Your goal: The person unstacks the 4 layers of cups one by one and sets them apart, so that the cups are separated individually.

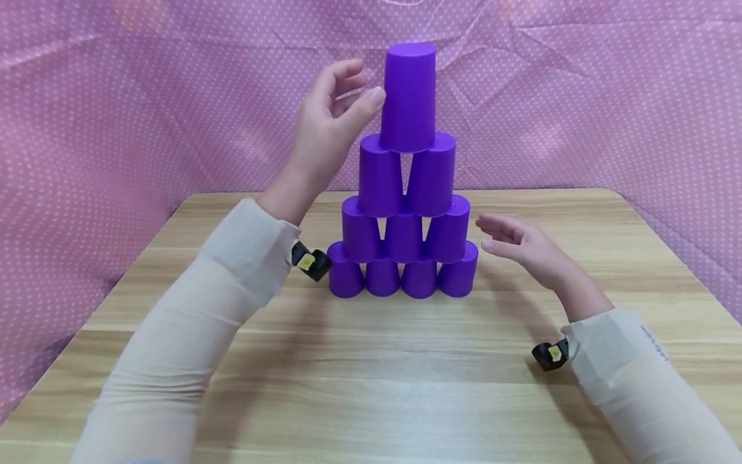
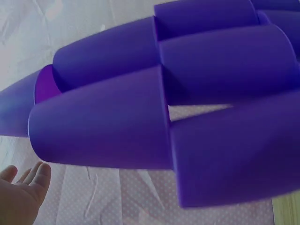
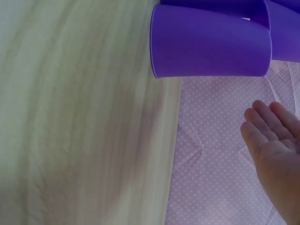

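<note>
Several purple cups stand upside down in a four-level pyramid, one top cup [image 1: 409, 96] over rows that widen downward. Beside that top cup is my left hand [image 1: 330, 122], its fingers loosely bent and its thumb tip right at the cup's left side. In the left wrist view the same hand [image 2: 23, 194] shows with nothing in it, below the stacked cups [image 2: 101, 122]. My right hand [image 1: 530, 248] hovers to the right of the bottom row, fingers extended toward the end cup [image 1: 459, 270]. The right wrist view shows this hand [image 3: 276, 145] with its palm bare, apart from a cup [image 3: 211, 42].
The pyramid stands on a light wood-grain table [image 1: 400, 386]. Behind and around it hangs a pink dotted cloth [image 1: 191, 96] with creases. Small black wrist cameras [image 1: 551, 354] sit at both sleeve cuffs.
</note>
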Demonstrator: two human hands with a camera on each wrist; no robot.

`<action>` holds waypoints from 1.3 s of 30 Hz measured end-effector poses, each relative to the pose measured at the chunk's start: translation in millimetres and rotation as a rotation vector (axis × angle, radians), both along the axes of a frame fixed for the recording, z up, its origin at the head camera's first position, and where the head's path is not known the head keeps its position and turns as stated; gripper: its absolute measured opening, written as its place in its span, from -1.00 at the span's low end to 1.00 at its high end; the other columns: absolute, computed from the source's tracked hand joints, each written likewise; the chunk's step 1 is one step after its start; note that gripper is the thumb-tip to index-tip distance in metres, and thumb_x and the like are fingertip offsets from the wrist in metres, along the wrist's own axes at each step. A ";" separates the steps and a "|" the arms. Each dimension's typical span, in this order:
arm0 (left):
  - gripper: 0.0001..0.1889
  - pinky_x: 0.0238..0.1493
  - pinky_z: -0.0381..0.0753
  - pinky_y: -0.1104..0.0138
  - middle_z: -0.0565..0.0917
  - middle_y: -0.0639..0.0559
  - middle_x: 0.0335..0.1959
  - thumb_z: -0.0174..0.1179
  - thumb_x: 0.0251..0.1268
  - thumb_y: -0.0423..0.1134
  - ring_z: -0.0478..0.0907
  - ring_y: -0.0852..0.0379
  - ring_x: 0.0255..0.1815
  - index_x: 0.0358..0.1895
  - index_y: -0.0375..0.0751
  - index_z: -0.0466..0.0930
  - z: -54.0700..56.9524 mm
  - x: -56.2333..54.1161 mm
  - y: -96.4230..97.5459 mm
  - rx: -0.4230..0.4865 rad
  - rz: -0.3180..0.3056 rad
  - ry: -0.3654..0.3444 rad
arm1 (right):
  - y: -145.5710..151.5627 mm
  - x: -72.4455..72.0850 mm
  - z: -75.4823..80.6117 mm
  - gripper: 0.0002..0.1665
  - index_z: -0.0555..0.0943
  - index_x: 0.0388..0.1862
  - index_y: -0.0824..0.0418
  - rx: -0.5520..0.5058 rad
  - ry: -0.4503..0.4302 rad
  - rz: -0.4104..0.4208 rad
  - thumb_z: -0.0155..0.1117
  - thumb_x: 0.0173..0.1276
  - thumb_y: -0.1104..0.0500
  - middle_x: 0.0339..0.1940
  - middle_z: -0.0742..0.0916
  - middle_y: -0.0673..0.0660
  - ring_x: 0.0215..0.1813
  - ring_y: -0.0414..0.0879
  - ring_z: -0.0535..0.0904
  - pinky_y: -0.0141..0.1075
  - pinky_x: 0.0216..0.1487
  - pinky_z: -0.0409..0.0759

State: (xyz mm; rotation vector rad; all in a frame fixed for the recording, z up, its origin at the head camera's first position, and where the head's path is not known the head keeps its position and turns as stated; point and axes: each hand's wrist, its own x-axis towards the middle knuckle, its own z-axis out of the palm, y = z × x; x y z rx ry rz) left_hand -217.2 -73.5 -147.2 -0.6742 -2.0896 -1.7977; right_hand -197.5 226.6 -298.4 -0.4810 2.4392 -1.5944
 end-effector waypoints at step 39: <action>-0.47 -0.03 0.59 0.35 0.58 -0.08 -0.08 0.34 0.03 -0.28 0.58 0.06 -0.11 0.12 -0.18 0.39 -3.6 -9.2 22.8 0.026 -0.062 -0.069 | -17.3 -10.6 -30.7 -0.25 0.24 0.34 0.37 -0.040 -0.089 0.069 0.28 0.19 0.31 0.20 0.50 0.36 0.08 -0.23 0.51 -0.46 0.10 0.50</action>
